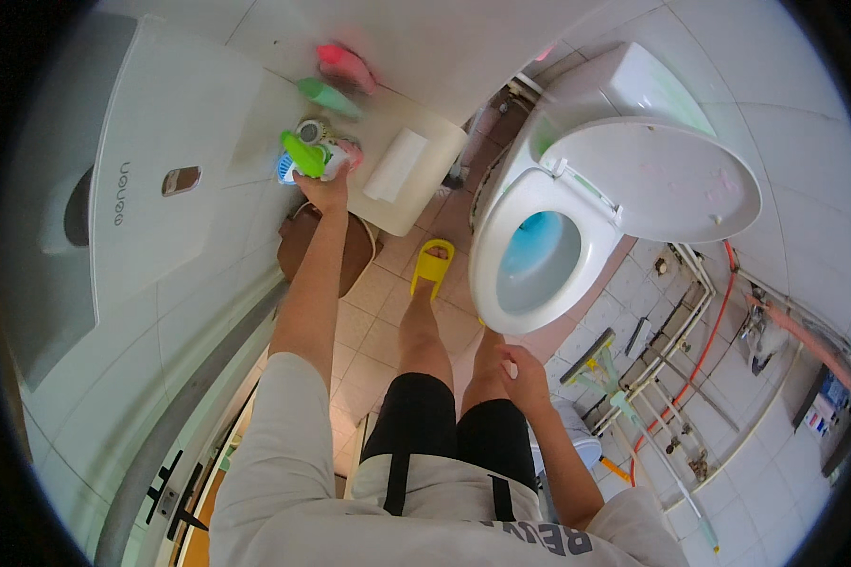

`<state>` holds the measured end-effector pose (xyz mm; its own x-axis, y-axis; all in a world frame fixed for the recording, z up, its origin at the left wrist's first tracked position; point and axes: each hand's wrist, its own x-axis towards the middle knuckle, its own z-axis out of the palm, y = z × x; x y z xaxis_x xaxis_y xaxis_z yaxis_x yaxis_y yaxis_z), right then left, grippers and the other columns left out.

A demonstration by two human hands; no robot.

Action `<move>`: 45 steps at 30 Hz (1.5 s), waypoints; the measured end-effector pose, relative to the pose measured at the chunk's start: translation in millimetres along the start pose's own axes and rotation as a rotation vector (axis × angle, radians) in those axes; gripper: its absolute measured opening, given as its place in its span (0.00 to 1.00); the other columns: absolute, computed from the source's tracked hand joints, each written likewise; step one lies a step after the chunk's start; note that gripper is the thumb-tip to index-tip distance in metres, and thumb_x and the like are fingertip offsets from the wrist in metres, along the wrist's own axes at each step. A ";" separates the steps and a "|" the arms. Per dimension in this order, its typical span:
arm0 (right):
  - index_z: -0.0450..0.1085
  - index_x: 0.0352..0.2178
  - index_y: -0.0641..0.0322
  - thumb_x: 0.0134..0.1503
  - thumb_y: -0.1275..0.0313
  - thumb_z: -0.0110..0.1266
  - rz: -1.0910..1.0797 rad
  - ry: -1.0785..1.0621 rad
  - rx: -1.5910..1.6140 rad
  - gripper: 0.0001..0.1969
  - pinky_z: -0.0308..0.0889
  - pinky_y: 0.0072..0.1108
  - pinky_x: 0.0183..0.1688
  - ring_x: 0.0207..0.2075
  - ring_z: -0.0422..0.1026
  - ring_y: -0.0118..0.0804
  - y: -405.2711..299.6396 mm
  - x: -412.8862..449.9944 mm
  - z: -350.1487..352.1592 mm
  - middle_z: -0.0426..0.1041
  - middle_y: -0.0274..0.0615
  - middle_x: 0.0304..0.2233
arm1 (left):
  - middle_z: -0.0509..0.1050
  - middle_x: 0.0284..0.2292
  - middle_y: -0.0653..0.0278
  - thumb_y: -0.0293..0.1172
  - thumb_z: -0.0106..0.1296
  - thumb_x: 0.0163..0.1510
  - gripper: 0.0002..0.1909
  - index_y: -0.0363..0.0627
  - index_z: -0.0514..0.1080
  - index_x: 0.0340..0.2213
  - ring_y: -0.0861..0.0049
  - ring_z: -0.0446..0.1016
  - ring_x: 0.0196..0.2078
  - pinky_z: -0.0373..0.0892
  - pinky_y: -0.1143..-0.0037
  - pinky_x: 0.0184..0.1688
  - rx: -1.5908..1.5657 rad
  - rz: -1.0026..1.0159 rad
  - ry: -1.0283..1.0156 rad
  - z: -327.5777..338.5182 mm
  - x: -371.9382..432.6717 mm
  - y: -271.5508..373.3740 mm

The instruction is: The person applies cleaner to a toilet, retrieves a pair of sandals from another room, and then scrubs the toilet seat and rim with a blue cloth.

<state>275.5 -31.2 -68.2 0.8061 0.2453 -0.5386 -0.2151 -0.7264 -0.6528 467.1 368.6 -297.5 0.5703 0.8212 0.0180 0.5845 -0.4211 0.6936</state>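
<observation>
My left hand (324, 190) reaches to a cluster of bottles by the wall, its thumb and fingers around a white bottle with a bright green top (303, 154). A round grey-capped container (311, 131) and a blue ribbed item (286, 170) stand close beside that bottle. Farther back are a pale green bottle (330, 98) and a pink bottle (347, 67). My right hand (526, 379) hangs loosely curled in front of my right leg, holding nothing. Just ahead of it is the white toilet bowl (493, 301), its lid (674, 177) raised and blue liquid (535, 241) inside.
A cream bin or cabinet (436, 159) carries a white sheet (396, 164). Below my left forearm sits a brown bin (305, 244). To the right are a squeegee mop (613, 393), wall pipes (670, 351) and a red hose (713, 354). A grey rail (177, 418) runs along the left.
</observation>
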 end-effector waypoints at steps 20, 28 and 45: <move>0.69 0.36 0.63 0.45 0.76 0.53 0.123 0.075 -0.018 0.13 0.67 0.25 0.37 0.32 0.73 0.40 39.5 -73.7 -18.9 0.73 0.45 0.31 | 0.69 0.30 0.48 0.32 0.48 0.47 0.16 0.41 0.63 0.39 0.56 0.71 0.34 0.68 0.64 0.33 -0.124 0.657 -1.106 -116.3 -217.2 152.6; 0.70 0.33 0.63 0.45 0.75 0.52 -0.035 0.099 -0.003 0.10 0.68 0.25 0.36 0.31 0.74 0.40 32.1 -88.2 -62.9 0.74 0.45 0.30 | 0.64 0.38 0.50 0.23 0.43 0.47 0.23 0.33 0.58 0.47 0.56 0.64 0.38 0.59 0.67 0.45 0.150 0.822 0.240 -406.3 -92.6 369.4; 0.70 0.30 0.61 0.44 0.74 0.52 -0.311 0.251 -0.351 0.09 0.67 0.29 0.32 0.27 0.73 0.45 77.6 -145.7 -198.7 0.73 0.46 0.24 | 0.69 0.33 0.62 0.28 0.45 0.46 0.09 0.48 0.72 0.31 0.67 0.68 0.40 0.64 0.65 0.38 0.699 0.535 0.289 -453.6 31.0 413.9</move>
<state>251.0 -250.8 65.5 0.9189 0.3533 -0.1753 0.2181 -0.8255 -0.5206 464.9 394.5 316.8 0.7533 0.4751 0.4549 0.5540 -0.8311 -0.0493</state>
